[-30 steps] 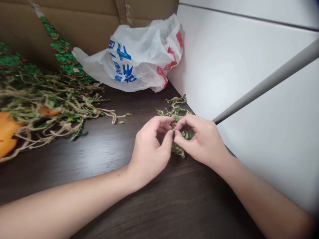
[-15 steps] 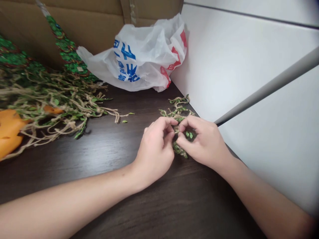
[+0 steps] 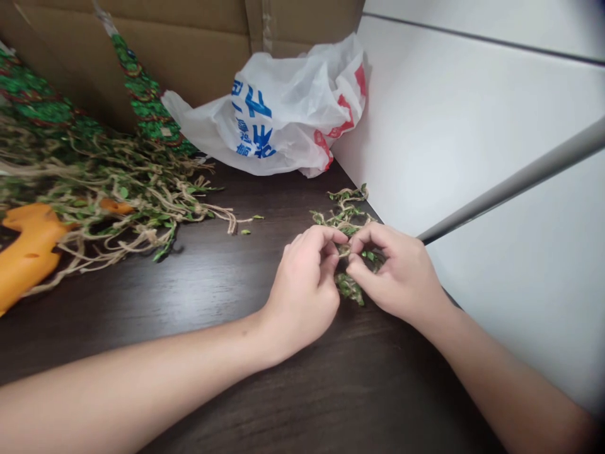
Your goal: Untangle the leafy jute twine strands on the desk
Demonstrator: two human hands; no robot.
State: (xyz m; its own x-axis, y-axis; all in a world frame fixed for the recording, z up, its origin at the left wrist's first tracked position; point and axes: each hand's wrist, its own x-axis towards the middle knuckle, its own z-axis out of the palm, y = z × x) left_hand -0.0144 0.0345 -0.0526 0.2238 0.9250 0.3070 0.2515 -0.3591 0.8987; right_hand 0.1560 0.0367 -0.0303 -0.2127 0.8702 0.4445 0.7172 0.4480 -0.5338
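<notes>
A leafy twine garland (image 3: 350,287), tan cord with small green leaves, lies on the dark wooden tabletop near its right edge. My left hand (image 3: 309,284) pinches a loop of its cord between thumb and fingers. Facing it, my right hand (image 3: 399,268) is also closed on the cord, thumb and index fingertips nearly meeting the left ones. Part of the garland stretches away beyond my hands, and the exact spot of the pinch is partly covered by my fingers.
A white plastic bag (image 3: 283,113) with blue and red print lies at the back against a cardboard box (image 3: 198,44). At left are a tangled garland heap (image 3: 142,183), green tinsel cones (image 3: 144,94) and an orange glue gun-like tool (image 3: 33,246). A grey pole (image 3: 515,183) slants at right.
The view has shifted slightly, so everything appears a little further right. Both hands keep their pinch on the garland, with the cord loop between the fingertips showing slightly more.
</notes>
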